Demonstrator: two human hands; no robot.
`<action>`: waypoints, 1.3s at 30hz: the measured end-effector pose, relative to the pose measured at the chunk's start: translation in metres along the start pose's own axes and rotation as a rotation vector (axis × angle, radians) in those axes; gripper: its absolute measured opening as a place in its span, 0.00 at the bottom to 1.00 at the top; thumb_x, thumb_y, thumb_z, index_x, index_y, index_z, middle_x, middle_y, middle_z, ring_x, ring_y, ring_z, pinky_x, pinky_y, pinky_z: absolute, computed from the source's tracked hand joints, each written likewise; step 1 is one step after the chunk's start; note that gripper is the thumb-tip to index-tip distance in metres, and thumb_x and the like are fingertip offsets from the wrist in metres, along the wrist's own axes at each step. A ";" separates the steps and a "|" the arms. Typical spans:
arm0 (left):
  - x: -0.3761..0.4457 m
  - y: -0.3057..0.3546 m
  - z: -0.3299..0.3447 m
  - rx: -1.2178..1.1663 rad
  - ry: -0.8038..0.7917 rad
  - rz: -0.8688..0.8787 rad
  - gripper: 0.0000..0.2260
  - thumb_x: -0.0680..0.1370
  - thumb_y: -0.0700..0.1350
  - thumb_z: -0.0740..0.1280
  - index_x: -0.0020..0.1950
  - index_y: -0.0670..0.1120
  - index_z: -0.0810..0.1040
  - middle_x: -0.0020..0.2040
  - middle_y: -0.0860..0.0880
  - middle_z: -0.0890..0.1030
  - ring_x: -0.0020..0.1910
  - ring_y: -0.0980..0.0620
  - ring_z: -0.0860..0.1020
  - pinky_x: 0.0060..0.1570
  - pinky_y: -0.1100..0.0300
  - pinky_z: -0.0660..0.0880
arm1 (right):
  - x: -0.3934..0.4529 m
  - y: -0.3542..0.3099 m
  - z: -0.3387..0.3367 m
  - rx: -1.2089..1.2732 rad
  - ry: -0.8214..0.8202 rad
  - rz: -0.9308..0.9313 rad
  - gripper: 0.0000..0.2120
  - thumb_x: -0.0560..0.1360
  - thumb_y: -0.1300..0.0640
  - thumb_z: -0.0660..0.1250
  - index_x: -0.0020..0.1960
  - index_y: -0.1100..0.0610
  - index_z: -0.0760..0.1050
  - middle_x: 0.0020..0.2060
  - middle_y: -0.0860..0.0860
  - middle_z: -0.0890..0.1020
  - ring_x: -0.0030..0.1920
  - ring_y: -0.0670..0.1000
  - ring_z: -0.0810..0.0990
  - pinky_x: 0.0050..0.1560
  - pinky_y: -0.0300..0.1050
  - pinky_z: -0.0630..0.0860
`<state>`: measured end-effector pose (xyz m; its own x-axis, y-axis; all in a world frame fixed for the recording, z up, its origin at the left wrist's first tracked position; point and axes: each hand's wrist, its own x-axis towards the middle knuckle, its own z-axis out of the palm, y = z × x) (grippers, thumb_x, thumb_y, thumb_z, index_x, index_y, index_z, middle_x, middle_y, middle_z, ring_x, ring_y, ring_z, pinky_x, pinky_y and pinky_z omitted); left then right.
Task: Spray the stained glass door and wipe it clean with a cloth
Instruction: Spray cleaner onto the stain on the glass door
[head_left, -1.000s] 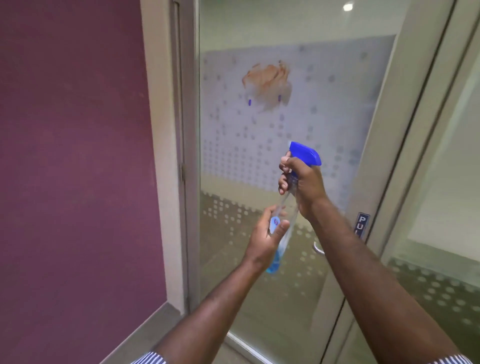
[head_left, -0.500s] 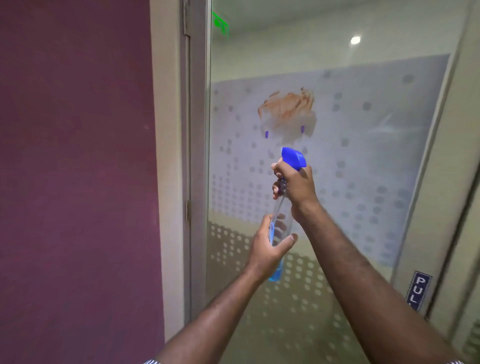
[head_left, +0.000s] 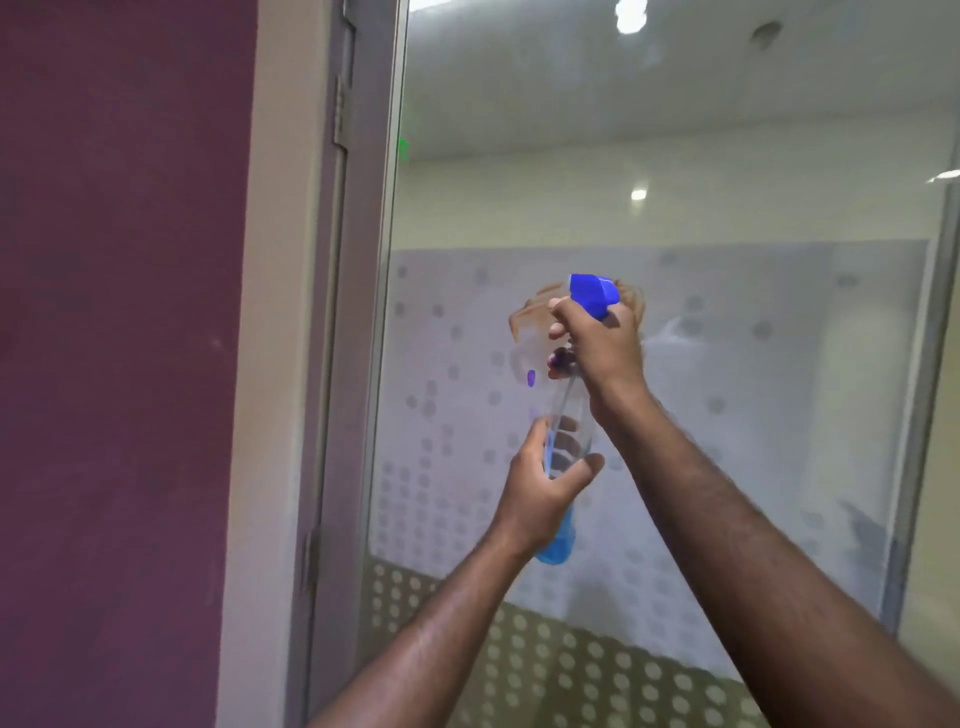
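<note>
**Spray bottle raised to the stain on the glass door**

Hands hold a clear spray bottle (head_left: 569, 441) up in front of the glass door (head_left: 727, 415), both bare forearms reaching in from the near edge. The right hand (head_left: 597, 345) grips the neck just under the blue trigger head (head_left: 592, 293), its fingers (head_left: 558, 328) curled round the front where the trigger sits. The left hand (head_left: 540, 488) wraps the lower body of the bottle, thumb on the right side, fingers seen through the clear plastic. Blue liquid (head_left: 558, 540) fills only the bottom of the bottle, below the left hand.

A brownish-orange stain (head_left: 530, 314) smears the frosted, dot-patterned band of the glass, directly behind the trigger head and partly hidden by the right hand. One small purple mark (head_left: 531, 377) sits on the glass just left of the bottle neck. Whether the nozzle touches the glass cannot be told.

To the left stand the grey door frame (head_left: 358, 312), a cream jamb and a maroon wall (head_left: 119, 338).
</note>
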<state>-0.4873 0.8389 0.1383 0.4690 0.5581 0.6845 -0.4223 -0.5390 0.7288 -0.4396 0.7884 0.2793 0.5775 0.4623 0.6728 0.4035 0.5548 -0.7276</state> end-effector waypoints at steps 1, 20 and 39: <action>0.011 0.000 -0.006 -0.006 -0.007 0.016 0.24 0.70 0.61 0.70 0.60 0.48 0.75 0.54 0.45 0.82 0.51 0.48 0.81 0.50 0.58 0.79 | 0.008 -0.001 0.008 -0.042 0.036 -0.036 0.06 0.77 0.58 0.69 0.43 0.60 0.77 0.33 0.54 0.78 0.22 0.52 0.74 0.28 0.44 0.75; 0.107 -0.026 -0.082 -0.137 -0.180 0.019 0.18 0.79 0.57 0.70 0.62 0.50 0.72 0.53 0.51 0.80 0.49 0.57 0.80 0.47 0.63 0.76 | 0.078 0.015 0.118 -0.512 0.359 -0.071 0.16 0.74 0.55 0.68 0.50 0.70 0.79 0.34 0.56 0.79 0.19 0.47 0.78 0.39 0.66 0.84; 0.107 -0.007 0.006 -0.179 -0.325 0.062 0.20 0.75 0.60 0.69 0.61 0.51 0.72 0.52 0.51 0.81 0.49 0.50 0.81 0.52 0.51 0.80 | 0.078 -0.013 0.023 -0.540 0.555 -0.123 0.08 0.72 0.56 0.67 0.40 0.61 0.78 0.31 0.53 0.79 0.26 0.54 0.77 0.34 0.59 0.83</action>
<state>-0.4299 0.8986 0.2061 0.6478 0.2828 0.7074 -0.5734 -0.4303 0.6972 -0.4158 0.8337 0.3443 0.7195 -0.0732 0.6906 0.6943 0.1009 -0.7126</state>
